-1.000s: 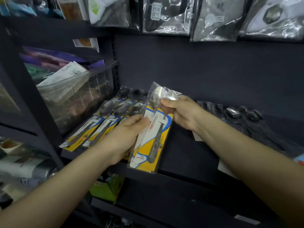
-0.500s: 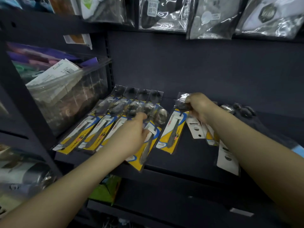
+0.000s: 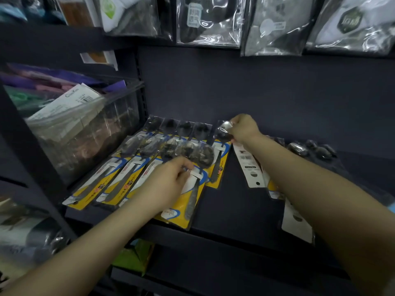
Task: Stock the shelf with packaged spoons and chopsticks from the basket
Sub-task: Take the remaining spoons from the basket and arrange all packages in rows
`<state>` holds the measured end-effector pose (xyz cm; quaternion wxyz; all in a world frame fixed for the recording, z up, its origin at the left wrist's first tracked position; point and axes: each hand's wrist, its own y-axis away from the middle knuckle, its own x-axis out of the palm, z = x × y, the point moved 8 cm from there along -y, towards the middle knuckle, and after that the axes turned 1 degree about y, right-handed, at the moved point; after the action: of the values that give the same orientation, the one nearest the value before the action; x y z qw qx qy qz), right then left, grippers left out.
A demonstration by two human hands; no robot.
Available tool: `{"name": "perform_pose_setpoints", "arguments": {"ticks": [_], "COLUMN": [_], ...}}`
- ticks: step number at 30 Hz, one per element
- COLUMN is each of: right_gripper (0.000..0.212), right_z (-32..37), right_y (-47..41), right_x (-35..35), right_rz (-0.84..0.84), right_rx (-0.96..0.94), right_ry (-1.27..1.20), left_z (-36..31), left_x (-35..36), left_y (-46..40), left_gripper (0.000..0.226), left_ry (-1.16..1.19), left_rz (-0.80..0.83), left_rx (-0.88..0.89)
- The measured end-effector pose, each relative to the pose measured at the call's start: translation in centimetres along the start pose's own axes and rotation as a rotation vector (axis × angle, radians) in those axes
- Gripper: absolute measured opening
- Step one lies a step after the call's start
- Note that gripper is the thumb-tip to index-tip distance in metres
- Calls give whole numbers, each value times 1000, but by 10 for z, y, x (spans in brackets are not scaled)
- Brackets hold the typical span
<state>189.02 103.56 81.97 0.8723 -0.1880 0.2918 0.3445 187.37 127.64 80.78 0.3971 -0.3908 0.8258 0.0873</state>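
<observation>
The left hand (image 3: 171, 180) lies with curled fingers on the nearest spoon pack (image 3: 190, 201), hiding its middle, on the dark shelf (image 3: 235, 210). Farther back, the right hand (image 3: 243, 129) pinches the top of another spoon pack (image 3: 220, 159); the right forearm covers part of the white-backed packs (image 3: 249, 165). The basket is out of the picture.

Your left hand (image 3: 171, 180) covers part of one spoon packet (image 3: 188, 201); your right forearm (image 3: 310, 180) hides packets behind it; label print stays illegible.

dim overall | glare on hanging plastic bags (image 3: 210, 20) | wide-angle edge distortion
</observation>
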Motion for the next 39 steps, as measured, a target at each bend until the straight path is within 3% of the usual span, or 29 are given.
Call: {"name": "perform_pose_setpoints", "arguments": {"ticks": [2,4,8,11,14,16,19,21,23,29,36,39], "right_gripper": [24,12,12,17,27,33,53,68,73,58,50,45], "right_z": [3,7,6,7,16,21,14,5,6,16,15,12], "right_y": [-4,-9,-20,-20,-2,22,68,86,85,62,53,50], "right_x": [8,15,23,23,14,11,21,22,20,36,38,17], "right_rz": [27,38,27,15,-7,77,428,554,560,635,548,380], "right_rx": [-14,-60,-72,-102,-272,-415,-612,-650,-639,-594,-595,-534], "right_ry": [9,50,8,101,304,336,481,581,611,699,633,551], "left_z": [-3,-6,-9,-17,-23,-19,0,6,6,-4,-5,-3], "left_x": [1,4,13,17,13,17,23,27,29,30,28,28], "left_y": [1,-1,-1,3,12,22,32,34,34,37,37,34], "left_gripper": [19,19,28,40,48,57,83,89,89,78,83,84], "left_ry": [0,-44,-319,-499,-402,-367,-472,-547,-569,-590,-564,-562], "left_rz": [-9,-5,-36,-89,-13,191,371,390,375,347,331,355], "left_rx": [-1,17,71,216,433,527,475,455,458,450,413,401]}}
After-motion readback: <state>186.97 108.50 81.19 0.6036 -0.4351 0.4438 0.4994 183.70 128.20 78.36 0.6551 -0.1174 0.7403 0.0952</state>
